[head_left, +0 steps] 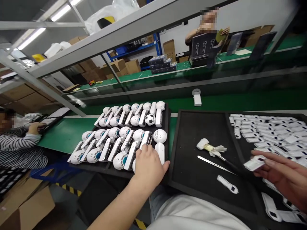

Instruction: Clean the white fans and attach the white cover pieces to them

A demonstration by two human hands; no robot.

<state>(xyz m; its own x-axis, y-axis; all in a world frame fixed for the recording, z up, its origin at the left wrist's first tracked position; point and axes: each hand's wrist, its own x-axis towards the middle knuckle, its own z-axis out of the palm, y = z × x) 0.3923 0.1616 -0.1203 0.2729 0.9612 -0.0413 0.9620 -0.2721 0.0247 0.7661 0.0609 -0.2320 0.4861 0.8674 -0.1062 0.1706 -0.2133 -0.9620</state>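
Pinching a small white plastic casing point(254, 163) between thumb and fingers, the right hand point(283, 179) holds it above a black foam tray point(192, 134), its long axis running low-left to high-right, a dark window on its face. That hand is far nearer to it than the left hand point(148, 169), which lies unclenched, its fingertips on white handheld fans point(127, 140) packed in a second black tray point(166, 134) on the green tabletop point(59, 140). Loose casings point(263, 134) crowd the first tray's far side; a lone casing point(227, 184), a pointed metal probe point(213, 165) and a white cloth bundle point(209, 147) lie closer. No brand or writing is legible. A co-worker's striped sleeve point(19, 150) shows at far left.
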